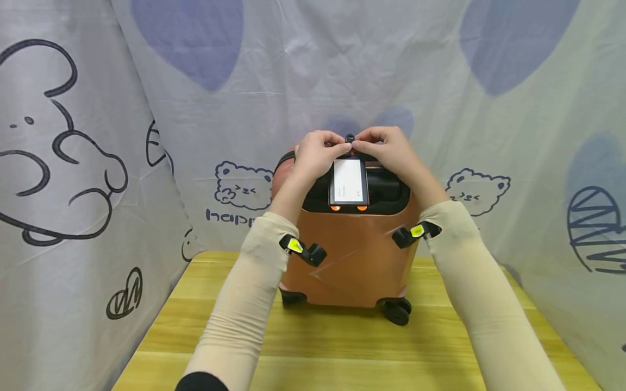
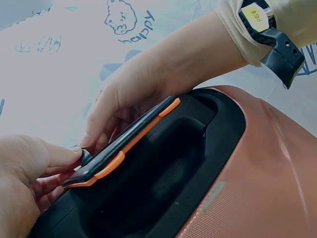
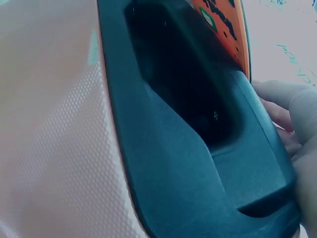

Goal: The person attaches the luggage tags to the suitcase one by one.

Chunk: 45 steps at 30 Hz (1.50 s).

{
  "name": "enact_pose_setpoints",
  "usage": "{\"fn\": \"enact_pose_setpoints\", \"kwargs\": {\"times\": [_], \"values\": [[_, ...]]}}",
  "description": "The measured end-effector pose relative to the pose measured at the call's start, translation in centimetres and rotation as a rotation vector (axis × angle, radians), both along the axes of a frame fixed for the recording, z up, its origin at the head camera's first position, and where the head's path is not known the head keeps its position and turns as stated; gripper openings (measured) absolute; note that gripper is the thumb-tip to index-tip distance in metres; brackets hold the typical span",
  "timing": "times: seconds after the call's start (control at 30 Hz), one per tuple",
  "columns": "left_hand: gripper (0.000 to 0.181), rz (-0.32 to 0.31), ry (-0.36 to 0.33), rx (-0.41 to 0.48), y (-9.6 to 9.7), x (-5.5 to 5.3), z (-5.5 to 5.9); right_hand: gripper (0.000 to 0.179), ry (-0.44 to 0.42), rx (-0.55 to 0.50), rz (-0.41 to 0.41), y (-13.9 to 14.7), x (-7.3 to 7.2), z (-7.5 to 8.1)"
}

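An orange suitcase (image 1: 347, 255) stands upright on its wheels, a black recessed panel (image 1: 386, 187) along its top edge. Over that panel hangs a luggage tag (image 1: 348, 182) with a white card in a dark frame; its orange back (image 3: 225, 29) shows in the right wrist view. Above the tag, my left hand (image 1: 318, 155) pinches the small black end of the tag's strap (image 1: 349, 138) between thumb and fingers. From the other side, my right hand (image 1: 388, 147) pinches the same strap end, fingertips almost meeting the left ones. The rest of the strap is mostly hidden behind the fingers and tag.
Beneath the suitcase is a wooden table (image 1: 323, 347), its left and right edges visible. A patterned cloth (image 1: 303, 65) hangs close behind the suitcase and along both sides. One black wheel (image 1: 397, 311) shows at the suitcase's lower right.
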<state>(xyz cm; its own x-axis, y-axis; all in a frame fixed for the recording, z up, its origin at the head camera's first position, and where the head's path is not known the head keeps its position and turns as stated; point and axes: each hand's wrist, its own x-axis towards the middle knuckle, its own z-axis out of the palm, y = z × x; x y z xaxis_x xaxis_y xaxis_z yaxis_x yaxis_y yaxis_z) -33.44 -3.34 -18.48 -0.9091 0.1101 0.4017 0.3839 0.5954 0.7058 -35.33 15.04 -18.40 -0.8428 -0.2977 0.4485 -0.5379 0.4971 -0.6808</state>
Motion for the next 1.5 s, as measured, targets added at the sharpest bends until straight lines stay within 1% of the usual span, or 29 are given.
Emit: {"fn": "enact_pose_setpoints", "kwargs": {"times": [0.13, 0.23, 0.37, 0.47, 0.53, 0.73, 0.83, 0.9, 1.0, 1.13, 1.2, 1.27, 1.4, 1.5], "values": [[0.024, -0.026, -0.012, 0.002, -0.2, -0.1, 0.0, 0.029, 0.01, -0.014, 0.013, -0.1, -0.1, -0.1], [0.025, -0.027, -0.01, -0.036, -0.3, -0.1, 0.0, 0.028, 0.003, -0.02, 0.023, -0.1, -0.1, -0.1], [0.027, -0.024, 0.025, -0.09, -0.4, -0.1, 0.0, 0.03, -0.022, -0.003, 0.026, -0.2, 0.0, -0.1], [0.026, -0.026, 0.041, -0.1, -0.3, -0.2, -0.1, 0.03, -0.034, 0.024, 0.03, -0.2, 0.1, -0.2], [0.026, -0.026, 0.037, -0.1, -0.3, -0.2, -0.1, 0.029, -0.023, 0.042, 0.034, -0.2, 0.1, -0.2], [0.027, -0.01, 0.017, -0.121, -0.2, -0.2, -0.3, 0.023, 0.058, 0.072, 0.047, -0.3, 0.0, -0.5], [0.027, -0.014, 0.023, -0.121, -0.4, -0.2, -0.3, 0.022, 0.084, 0.075, 0.051, -0.4, 0.0, -0.5], [0.026, -0.02, 0.046, -0.116, -0.6, -0.2, -0.4, 0.022, 0.094, 0.078, 0.045, -0.5, 0.0, -0.5], [0.024, -0.009, 0.117, -0.121, -0.7, -0.1, -0.7, 0.023, 0.113, 0.097, 0.026, -0.5, 0.2, -0.6], [0.026, 0.055, 0.238, -0.171, -0.6, 0.2, -1.5, 0.023, 0.164, 0.135, 0.002, -0.6, 0.5, -0.8], [0.026, 0.092, 0.286, -0.192, -0.4, 0.4, -1.9, 0.023, 0.179, 0.143, 0.0, -0.6, 0.6, -0.9], [0.026, 0.117, 0.313, -0.192, -0.3, 0.7, -2.2, 0.023, 0.181, 0.144, 0.004, -0.6, 0.7, -1.0], [0.024, 0.156, 0.336, -0.173, -0.1, 1.2, -2.6, 0.023, 0.163, 0.133, 0.017, -0.6, 0.9, -1.0], [0.024, 0.189, 0.356, -0.175, 0.1, 1.5, -2.8, 0.024, 0.157, 0.134, 0.011, -0.7, 1.0, -1.0]]}}
